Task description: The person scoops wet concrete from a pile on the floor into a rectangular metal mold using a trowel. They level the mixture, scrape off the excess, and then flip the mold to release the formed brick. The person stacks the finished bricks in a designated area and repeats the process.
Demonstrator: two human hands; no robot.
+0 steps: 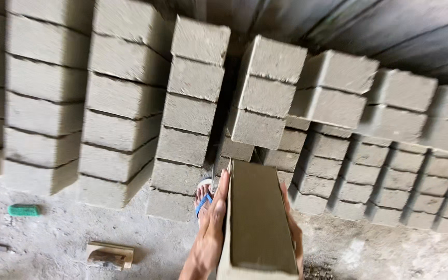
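Stacked grey concrete blocks lined the yard as left hand and right hand clamped 1 heavy, rigid rectangular concrete block by its long sides.

Bare forearms, no sleeves, no gloves. Left hand bare, long slim fingers. Right hand bare too, only its edge visible. Just beyond the left hand, a foot in a blue-strapped flip-flop.

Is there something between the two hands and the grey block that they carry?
Nothing visible does. The left hand lies flat against the left side of the block, and the right hand presses on its right side, mostly hidden behind it. Beyond the block rise the stacked blocks; a sandalled foot shows below it.
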